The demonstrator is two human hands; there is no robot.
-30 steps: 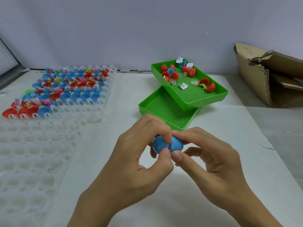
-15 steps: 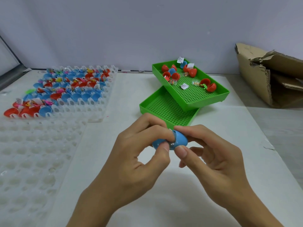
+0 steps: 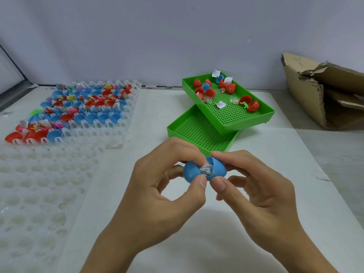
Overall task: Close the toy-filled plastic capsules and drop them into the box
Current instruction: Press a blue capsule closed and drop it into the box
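Observation:
A blue plastic capsule point(image 3: 204, 171) hangs above the white table, held between both hands. My left hand point(image 3: 167, 186) pinches its left half with thumb and fingers. My right hand point(image 3: 254, 186) pinches its right half. The two halves stand slightly apart, and a small clear packet shows in the gap. The cardboard box point(image 3: 327, 95) lies open at the far right. Open red and blue capsules with toys fill the clear tray point(image 3: 126, 119) at the back left.
Two green perforated trays sit behind my hands: the upper one point(image 3: 232, 119) holds several red and blue capsules and paper slips, the lower one point(image 3: 197, 138) has nothing in it. A clear blister tray point(image 3: 39, 194) with bare cups covers the near left.
The capsule was pressed nearly shut a second ago; now its halves gape and the clear packet shows between them. Both hands rose slightly and shifted right.

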